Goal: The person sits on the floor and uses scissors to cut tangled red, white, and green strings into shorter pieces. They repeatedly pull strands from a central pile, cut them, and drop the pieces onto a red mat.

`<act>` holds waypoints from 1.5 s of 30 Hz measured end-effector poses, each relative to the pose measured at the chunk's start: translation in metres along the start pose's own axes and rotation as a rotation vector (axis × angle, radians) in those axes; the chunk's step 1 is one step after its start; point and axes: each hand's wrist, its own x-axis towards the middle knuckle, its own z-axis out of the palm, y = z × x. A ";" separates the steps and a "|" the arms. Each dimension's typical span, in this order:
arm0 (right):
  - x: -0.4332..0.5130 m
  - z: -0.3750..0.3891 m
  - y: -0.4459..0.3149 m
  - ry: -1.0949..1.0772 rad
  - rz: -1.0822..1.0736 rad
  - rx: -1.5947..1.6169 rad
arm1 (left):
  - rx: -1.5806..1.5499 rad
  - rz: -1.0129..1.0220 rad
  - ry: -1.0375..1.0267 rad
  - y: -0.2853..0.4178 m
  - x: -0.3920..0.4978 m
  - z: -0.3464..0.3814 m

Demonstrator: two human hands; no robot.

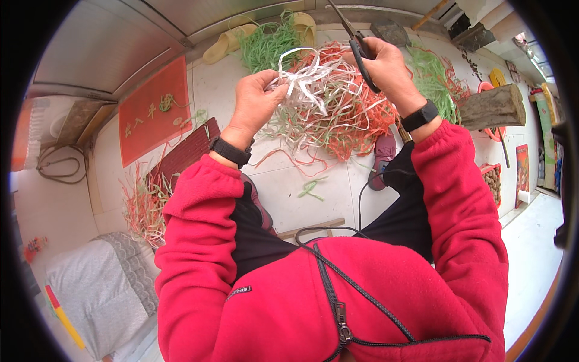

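Observation:
My left hand (260, 102) pinches a bunch of white plastic strips (298, 83), which fans out and loops above a large tangled heap. My right hand (386, 65) holds a pair of scissors (359, 54) with black handles, the blades pointing up and away; whether the blades are apart is hard to tell. Its fingertips are near the upper edge of the heap. The heap of red, white and green strips (339, 117) lies on the tiled floor between and beyond my feet. I wear a black band on each wrist.
Green strips (271, 45) lie by yellow slippers (228, 43); another green pile (429, 81) is at right, beside a wooden block (493, 108). A red mat (156, 113), a dark red ribbed mat (185, 151) and more strips (147, 203) lie left. Cut green pieces (312, 188) lie between my feet.

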 end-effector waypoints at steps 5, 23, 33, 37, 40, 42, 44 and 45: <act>-0.030 0.031 -0.011 -0.446 0.207 0.436 | -0.359 -0.142 -0.110 0.010 -0.007 0.009; 0.010 -0.015 -0.004 -0.128 0.094 0.522 | -0.660 -0.202 -0.148 0.021 0.002 -0.028; -0.025 0.038 -0.011 -0.411 0.399 0.781 | -0.156 0.068 -0.325 0.024 -0.010 0.007; -0.003 0.016 -0.004 -0.338 0.427 1.121 | -0.283 -0.061 -0.264 0.026 -0.005 -0.007; -0.003 -0.003 -0.002 -0.405 0.386 0.963 | -0.180 -0.004 -0.153 0.024 0.002 -0.016; -0.003 -0.011 -0.001 -0.453 0.341 0.694 | -0.094 0.060 -0.107 0.022 0.006 -0.021; 0.001 -0.018 0.005 -0.541 0.253 0.525 | -0.055 0.088 -0.048 0.022 0.008 -0.030; 0.005 -0.022 0.009 -0.571 0.241 0.510 | -0.081 0.049 -0.015 0.023 0.008 -0.034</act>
